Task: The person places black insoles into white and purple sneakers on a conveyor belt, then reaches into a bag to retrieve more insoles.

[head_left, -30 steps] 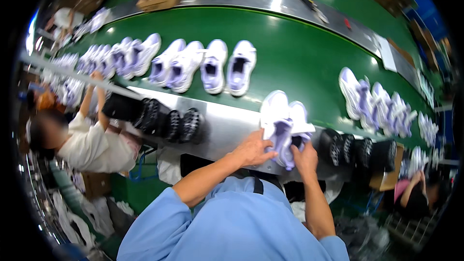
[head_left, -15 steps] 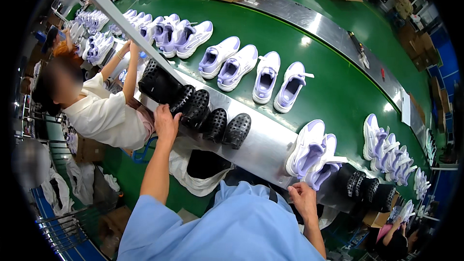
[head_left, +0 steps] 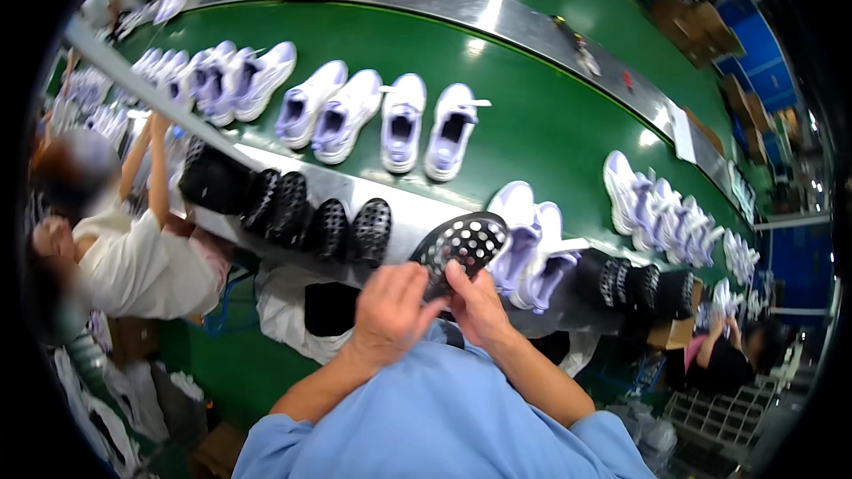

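A black shoe-shaped insert dotted with holes [head_left: 470, 241] is up in front of my chest, its rounded end pointing to the far right. My right hand [head_left: 482, 309] grips it, thumb lying over the perforated face. Slightly blurred, my left hand [head_left: 389, 312] closes at its near left end, fingers bent together; its exact contact is partly hidden. Just beyond, a pair of white and lilac sneakers [head_left: 532, 253] stands on the metal ledge. More black perforated inserts [head_left: 369, 232] line the ledge to the left.
Several white and lilac sneakers [head_left: 402, 129] stand on the green conveyor belt [head_left: 532, 106]. A stack of black inserts [head_left: 603, 279] lies at the right of the metal ledge [head_left: 417, 204]. A co-worker in a white shirt [head_left: 155, 266] works close on the left, beside a slanting post [head_left: 160, 93].
My left hand has left the inserts on the ledge and come to my front. My right hand has risen from the sneakers. Both are now at one black insert. The view has shifted right.
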A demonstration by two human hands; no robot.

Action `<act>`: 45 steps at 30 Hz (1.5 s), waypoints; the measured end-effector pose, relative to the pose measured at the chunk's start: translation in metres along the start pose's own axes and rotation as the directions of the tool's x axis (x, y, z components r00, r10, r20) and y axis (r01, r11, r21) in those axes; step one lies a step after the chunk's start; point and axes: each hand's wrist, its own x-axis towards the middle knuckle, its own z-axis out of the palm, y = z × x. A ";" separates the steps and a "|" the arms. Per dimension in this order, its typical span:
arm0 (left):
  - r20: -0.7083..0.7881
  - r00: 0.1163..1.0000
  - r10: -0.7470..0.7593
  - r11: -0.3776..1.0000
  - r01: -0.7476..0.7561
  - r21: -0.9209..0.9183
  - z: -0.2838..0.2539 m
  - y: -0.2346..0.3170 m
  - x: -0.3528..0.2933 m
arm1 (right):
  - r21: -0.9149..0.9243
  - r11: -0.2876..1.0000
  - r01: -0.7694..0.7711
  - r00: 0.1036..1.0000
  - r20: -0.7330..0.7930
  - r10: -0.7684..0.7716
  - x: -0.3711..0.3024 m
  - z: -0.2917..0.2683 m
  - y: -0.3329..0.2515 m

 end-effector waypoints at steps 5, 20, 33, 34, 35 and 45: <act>0.258 0.911 -0.321 0.781 0.409 -0.472 0.056 0.012 0.038 | 0.018 0.984 -0.175 0.984 -0.020 0.175 -0.033 -0.053 -0.030; 0.193 0.972 -0.135 0.966 0.173 -0.193 0.224 0.033 0.069 | -0.988 0.006 -0.153 0.909 -0.144 -0.391 -0.097 -0.129 -0.057; 0.568 0.797 0.206 0.957 -0.043 -0.287 0.257 -0.015 0.103 | -0.934 -0.289 -0.209 0.794 0.011 -0.608 0.009 -0.161 -0.014; 0.657 0.744 0.117 0.969 0.060 -0.241 0.257 -0.023 0.100 | -0.933 -0.291 -0.211 0.800 0.007 -0.600 0.005 -0.162 -0.010; 0.656 0.753 0.059 0.970 0.111 -0.215 0.258 -0.031 0.100 | -0.940 -0.313 -0.138 0.803 0.079 -0.590 0.001 -0.163 -0.007; 0.503 0.855 0.127 0.957 0.027 -0.287 0.248 -0.022 0.074 | -0.976 -0.187 0.114 0.515 0.219 -0.829 0.017 -0.182 0.016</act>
